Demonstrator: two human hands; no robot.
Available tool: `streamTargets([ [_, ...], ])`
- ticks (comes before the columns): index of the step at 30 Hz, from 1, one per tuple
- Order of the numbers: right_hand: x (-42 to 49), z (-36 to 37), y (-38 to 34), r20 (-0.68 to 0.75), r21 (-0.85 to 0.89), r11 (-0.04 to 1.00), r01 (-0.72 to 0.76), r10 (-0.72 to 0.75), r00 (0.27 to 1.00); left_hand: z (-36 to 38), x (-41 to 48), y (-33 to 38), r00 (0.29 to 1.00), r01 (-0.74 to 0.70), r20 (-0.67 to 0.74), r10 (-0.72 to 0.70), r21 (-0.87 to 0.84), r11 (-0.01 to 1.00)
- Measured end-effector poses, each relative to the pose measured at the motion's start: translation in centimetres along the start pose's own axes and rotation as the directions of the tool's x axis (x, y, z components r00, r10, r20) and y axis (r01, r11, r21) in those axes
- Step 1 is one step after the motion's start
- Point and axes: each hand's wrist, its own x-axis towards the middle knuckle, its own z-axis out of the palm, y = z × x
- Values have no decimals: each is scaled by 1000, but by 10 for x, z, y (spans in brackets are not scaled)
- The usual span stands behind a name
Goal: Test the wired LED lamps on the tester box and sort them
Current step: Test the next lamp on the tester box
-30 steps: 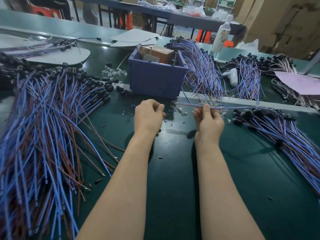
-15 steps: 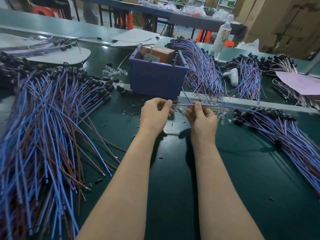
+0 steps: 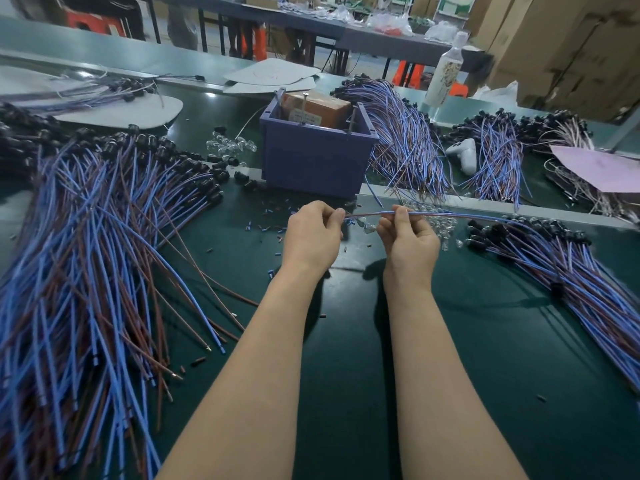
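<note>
My left hand (image 3: pixel 313 230) pinches the free ends of one wired LED lamp (image 3: pixel 446 215), a blue and brown wire pair stretched level to the right. My right hand (image 3: pixel 408 237) grips the same wires a little further along. The lamp's black head lies at the right-hand pile (image 3: pixel 568 265). Just behind my hands stands the purple tester box (image 3: pixel 313 157), with an orange-brown unit and metal pins showing at its top. A large heap of wired lamps (image 3: pixel 93 258) covers the mat to my left.
Clear LED bulbs (image 3: pixel 440 223) and small cut bits lie scattered on the green mat near my hands. More wire bundles (image 3: pixel 405 140), a white tool (image 3: pixel 462 155), a pink sheet (image 3: pixel 602 168) and a bottle (image 3: pixel 446 74) sit beyond the metal rail.
My hands came close together half a second ago and have now moved apart again, with the wire pair drawn straight between them. The piles and the box have not moved.
</note>
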Motion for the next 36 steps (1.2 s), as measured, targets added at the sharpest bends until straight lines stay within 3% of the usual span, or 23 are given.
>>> streamTargets([
  [8, -2, 2, 1, -8, -2, 1000, 6, -6, 1000, 0, 0, 1, 1000, -17, -12, 18, 38, 999],
  [24, 3, 5, 9, 10, 38, 999, -16, 15, 1000, 16, 0, -3, 988, 34, -137, -68, -236, 971],
  [36, 2, 7, 12, 19, 21, 1000, -23, 23, 1000, 21, -1, -6, 969, -7, -244, -43, -203, 979],
])
